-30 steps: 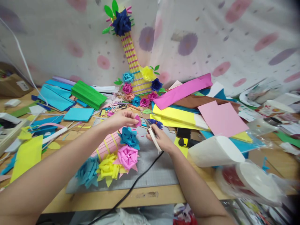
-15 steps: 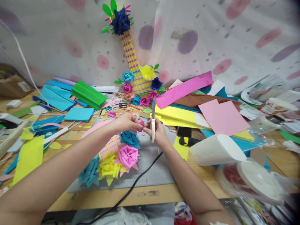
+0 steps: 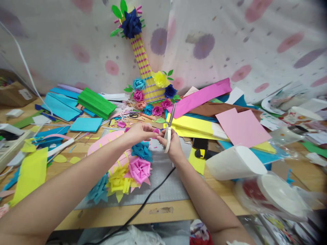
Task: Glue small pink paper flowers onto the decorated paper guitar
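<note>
Over the cutting mat, my two hands meet fingertip to fingertip. A small magenta paper piece (image 3: 156,130) shows between them, pinched by my left hand (image 3: 140,133). My right hand (image 3: 174,144) is closed around white-handled scissors (image 3: 168,139), their blades pointing up and away from me; its fingertips also touch the magenta piece. Beneath my left forearm lies a pink paper guitar shape (image 3: 98,144) with yellow strips, partly hidden. It bears a pink paper flower (image 3: 139,169), a yellow one (image 3: 119,180) and blue ones (image 3: 141,151).
A yellow guitar decorated with flowers (image 3: 146,73) leans on the back curtain. Folded crepe paper, green (image 3: 97,103) and magenta (image 3: 201,97), lies around. A black cable (image 3: 153,197) crosses the grey mat (image 3: 168,190). A black-and-yellow tool (image 3: 204,154) and white roll (image 3: 236,163) sit to the right.
The scissors have tilted slightly to the right in my right hand. My left fingers have shifted a little left and opened slightly around the magenta piece.
</note>
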`<action>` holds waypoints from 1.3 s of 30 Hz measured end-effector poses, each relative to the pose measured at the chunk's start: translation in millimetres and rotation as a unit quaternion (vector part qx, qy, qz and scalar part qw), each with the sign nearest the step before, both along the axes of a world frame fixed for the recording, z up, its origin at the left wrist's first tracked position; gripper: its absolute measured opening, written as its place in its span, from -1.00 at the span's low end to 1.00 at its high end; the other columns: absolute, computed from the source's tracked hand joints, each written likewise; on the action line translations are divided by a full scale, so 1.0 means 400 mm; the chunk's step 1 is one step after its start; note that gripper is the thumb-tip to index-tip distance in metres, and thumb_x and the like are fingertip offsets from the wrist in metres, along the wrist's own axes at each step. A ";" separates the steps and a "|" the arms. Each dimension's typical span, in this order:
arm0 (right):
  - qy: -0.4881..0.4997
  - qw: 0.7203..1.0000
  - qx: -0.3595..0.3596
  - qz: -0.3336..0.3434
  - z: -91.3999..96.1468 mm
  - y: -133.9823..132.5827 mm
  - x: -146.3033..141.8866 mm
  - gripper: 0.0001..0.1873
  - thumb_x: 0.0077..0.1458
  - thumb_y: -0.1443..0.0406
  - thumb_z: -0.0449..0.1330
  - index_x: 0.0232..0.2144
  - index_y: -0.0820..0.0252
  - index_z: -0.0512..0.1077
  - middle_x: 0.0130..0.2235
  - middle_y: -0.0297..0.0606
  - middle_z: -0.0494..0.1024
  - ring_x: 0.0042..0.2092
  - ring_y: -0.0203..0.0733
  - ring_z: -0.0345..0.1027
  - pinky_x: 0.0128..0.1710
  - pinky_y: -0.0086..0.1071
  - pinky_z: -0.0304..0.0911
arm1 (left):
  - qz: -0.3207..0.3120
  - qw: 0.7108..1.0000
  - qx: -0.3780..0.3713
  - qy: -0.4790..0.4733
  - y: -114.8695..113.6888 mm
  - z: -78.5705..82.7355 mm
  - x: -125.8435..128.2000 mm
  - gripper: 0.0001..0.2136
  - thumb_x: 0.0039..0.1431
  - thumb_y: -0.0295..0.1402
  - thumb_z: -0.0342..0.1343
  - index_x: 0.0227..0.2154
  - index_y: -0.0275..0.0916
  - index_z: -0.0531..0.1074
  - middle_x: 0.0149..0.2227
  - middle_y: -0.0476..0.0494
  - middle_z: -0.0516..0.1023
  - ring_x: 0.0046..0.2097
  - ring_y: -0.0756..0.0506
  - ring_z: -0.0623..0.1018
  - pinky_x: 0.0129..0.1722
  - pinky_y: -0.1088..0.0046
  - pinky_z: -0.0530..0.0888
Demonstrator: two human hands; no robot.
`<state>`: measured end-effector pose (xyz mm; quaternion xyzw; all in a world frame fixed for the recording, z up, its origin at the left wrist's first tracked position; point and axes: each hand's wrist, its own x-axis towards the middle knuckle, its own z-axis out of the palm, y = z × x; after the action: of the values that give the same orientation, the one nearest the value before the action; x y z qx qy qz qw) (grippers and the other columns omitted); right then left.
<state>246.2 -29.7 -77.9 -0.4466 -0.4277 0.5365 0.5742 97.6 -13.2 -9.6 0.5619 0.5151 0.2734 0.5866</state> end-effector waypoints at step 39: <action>-0.270 0.945 0.040 0.179 -0.005 -0.041 0.038 -0.63 -0.12 0.04 0.26 -0.41 0.15 0.27 -0.47 -0.42 0.29 -0.42 -0.33 0.11 -0.44 -0.45 0.07 | 0.096 0.986 -0.031 -0.131 0.008 -0.005 -0.032 -0.75 -0.31 -0.27 0.38 -0.62 -0.31 0.46 -0.53 -0.01 0.49 -0.41 0.04 0.49 -0.23 0.43 0.52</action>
<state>261.5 -46.3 -80.0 -0.4675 -0.6610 0.4718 0.3492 84.6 -9.8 -11.7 0.4507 0.4932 0.3838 0.6374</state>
